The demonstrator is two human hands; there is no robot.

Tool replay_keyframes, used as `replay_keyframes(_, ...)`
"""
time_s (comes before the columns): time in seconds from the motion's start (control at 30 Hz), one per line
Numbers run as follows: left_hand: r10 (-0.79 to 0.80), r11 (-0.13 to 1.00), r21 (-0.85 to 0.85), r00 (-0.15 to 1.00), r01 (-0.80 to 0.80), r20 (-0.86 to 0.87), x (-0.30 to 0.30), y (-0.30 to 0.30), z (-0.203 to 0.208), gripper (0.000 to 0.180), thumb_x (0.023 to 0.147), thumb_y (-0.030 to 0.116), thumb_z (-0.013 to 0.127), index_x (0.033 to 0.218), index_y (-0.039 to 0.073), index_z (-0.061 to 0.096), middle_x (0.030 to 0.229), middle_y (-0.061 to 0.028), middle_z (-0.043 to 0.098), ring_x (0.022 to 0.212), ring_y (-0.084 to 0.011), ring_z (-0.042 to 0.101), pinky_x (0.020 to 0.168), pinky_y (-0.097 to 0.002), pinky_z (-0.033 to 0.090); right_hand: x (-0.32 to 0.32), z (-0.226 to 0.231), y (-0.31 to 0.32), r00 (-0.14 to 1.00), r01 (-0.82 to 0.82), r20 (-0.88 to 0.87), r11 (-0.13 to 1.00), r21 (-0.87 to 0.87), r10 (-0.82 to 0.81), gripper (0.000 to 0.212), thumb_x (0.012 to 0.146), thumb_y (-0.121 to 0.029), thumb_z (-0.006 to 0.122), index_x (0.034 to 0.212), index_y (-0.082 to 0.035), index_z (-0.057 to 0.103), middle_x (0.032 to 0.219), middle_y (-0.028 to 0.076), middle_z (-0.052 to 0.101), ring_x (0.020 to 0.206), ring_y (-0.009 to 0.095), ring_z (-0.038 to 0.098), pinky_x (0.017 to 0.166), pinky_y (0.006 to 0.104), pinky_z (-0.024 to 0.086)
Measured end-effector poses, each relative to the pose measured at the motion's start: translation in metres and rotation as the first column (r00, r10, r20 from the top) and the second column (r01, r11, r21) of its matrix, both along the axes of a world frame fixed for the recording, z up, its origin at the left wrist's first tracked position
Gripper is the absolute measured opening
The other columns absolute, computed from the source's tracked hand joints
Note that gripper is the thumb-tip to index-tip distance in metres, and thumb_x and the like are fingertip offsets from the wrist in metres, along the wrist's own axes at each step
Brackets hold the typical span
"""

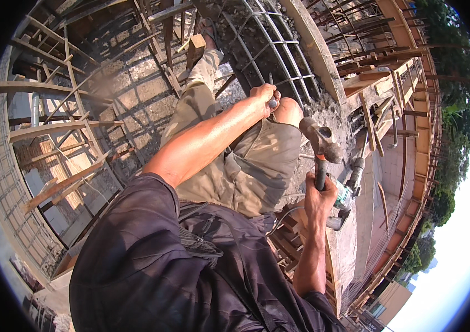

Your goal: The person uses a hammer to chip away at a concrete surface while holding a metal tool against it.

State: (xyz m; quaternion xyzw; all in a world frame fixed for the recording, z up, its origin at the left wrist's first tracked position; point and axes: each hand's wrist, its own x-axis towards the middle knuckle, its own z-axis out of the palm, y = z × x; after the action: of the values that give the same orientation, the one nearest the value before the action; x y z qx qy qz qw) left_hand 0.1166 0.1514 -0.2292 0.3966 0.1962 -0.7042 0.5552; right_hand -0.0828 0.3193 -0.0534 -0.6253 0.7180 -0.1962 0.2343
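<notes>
My left hand (261,97) is closed round a steel chisel (273,103), whose blunt end faces back toward me. The chisel's thin far end shows just past my fingers, against the steel bars. In my right hand (321,198) is the dark grip of a short, heavy hammer (323,141). Its worn metal head is raised beside my bent knee, apart from the chisel. Tied reinforcing bars (275,41) run along a trough of rough concrete, beyond my left hand. Close beside my right hand, a green and grey power drill (347,193) rests on the concrete.
Timber props and planks (60,133) cross the lower level at left. A concrete beam edge (318,50) runs beside the bars. More formwork boards (406,110) curve along the right, with trees (451,138) beyond. A wooden block (195,47) sits near my foot.
</notes>
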Motion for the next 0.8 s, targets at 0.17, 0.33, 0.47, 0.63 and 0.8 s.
replay_keyframes(0.17, 0.096, 0.995, -0.024, 0.987, -0.093, 0.129, -0.035, -0.023, 0.006, 0.015, 0.087, 0.012, 0.060, 0.077, 0.002, 0.059, 0.059, -0.0100, 0.059, 0.046, -0.0191, 0.055, 0.039, -0.0292, 0.044, 0.010, 0.010, -0.002, 0.998, -0.033, -0.045, 0.999, -0.009, 0.033, 0.031, 0.088, -0.019, 0.068, 0.068, 0.001, 0.056, 0.055, -0.003, 0.041, 0.056, 0.006, 0.038, 0.050, 0.0267, 0.034)
replay_keyframes(0.33, 0.498, 0.867, -0.103, 0.837, -0.488, 0.227, -0.067, -0.038, 0.009, 0.013, 0.082, 0.007, 0.060, 0.075, -0.004, 0.060, 0.053, -0.0119, 0.054, 0.037, -0.0191, 0.050, 0.031, -0.0311, 0.038, 0.012, 0.010, -0.005, 0.997, -0.059, -0.044, 0.997, -0.044, 0.057, 0.028, 0.088, -0.018, 0.069, 0.070, 0.001, 0.058, 0.056, -0.004, 0.043, 0.057, 0.005, 0.039, 0.051, 0.0253, 0.035)
replay_keyframes(0.47, 0.475, 0.875, -0.144, 0.877, -0.462, 0.075, -0.060, -0.046, 0.004, 0.013, 0.084, 0.008, 0.059, 0.076, -0.002, 0.060, 0.054, -0.0112, 0.055, 0.039, -0.0193, 0.052, 0.032, -0.0310, 0.036, 0.015, 0.015, -0.009, 0.998, -0.043, -0.048, 0.999, 0.005, 0.044, 0.026, 0.088, -0.017, 0.069, 0.072, 0.001, 0.061, 0.057, -0.004, 0.045, 0.058, 0.005, 0.039, 0.051, 0.0247, 0.035)
replay_keyframes(0.63, 0.422, 0.906, 0.041, 0.906, -0.421, -0.025, -0.056, -0.068, 0.035, 0.008, 0.081, 0.008, 0.063, 0.073, 0.005, 0.060, 0.065, -0.0107, 0.060, 0.050, -0.0216, 0.058, 0.039, -0.0318, 0.044, 0.024, 0.036, -0.030, 0.998, -0.041, -0.047, 0.983, -0.178, 0.033, 0.026, 0.087, -0.016, 0.072, 0.072, 0.002, 0.061, 0.058, -0.005, 0.047, 0.060, 0.004, 0.041, 0.055, 0.0247, 0.037)
replay_keyframes(0.8, 0.612, 0.760, -0.124, 0.766, -0.638, -0.196, -0.063, -0.075, 0.030, 0.010, 0.074, 0.009, 0.070, 0.076, 0.007, 0.060, 0.067, -0.0082, 0.059, 0.055, -0.0238, 0.062, 0.045, -0.0355, 0.052, 0.040, 0.046, -0.071, 0.932, -0.020, 0.318, 0.902, -0.432, 0.173, 0.027, 0.097, -0.017, 0.059, 0.076, -0.002, 0.053, 0.057, 0.000, 0.048, 0.047, 0.008, 0.046, 0.039, 0.0240, 0.036)
